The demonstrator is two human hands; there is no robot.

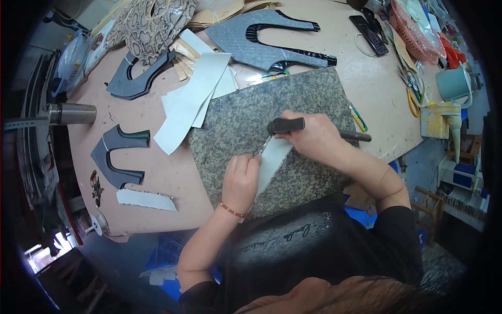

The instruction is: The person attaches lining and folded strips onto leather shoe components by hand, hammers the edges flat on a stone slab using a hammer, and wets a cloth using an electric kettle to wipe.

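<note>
A white strip (pixel 273 157) with a rough, patterned edge lies slantwise on the speckled stone slab (pixel 235 125). My left hand (pixel 241 180), a beaded bracelet at its wrist, rests on the strip's left edge with its fingers pressed together. What its fingertips hold, if anything, is hidden. My right hand (pixel 314 137) is closed round a dark hammer (pixel 286 125), whose head is over the strip's upper end and whose handle sticks out to the right. Left of the slab, a similar white strip (pixel 146 200) lies on the table (pixel 172 175).
White sheets (pixel 196 99) overlap the slab's left edge. Dark curved pieces (pixel 117 152) lie at the left, near a metal cup (pixel 72 113). A large grey piece (pixel 235 39) is behind the slab. Scissors (pixel 412 97), a blue mug (pixel 453 83) and a pink basket (pixel 410 36) are at the right.
</note>
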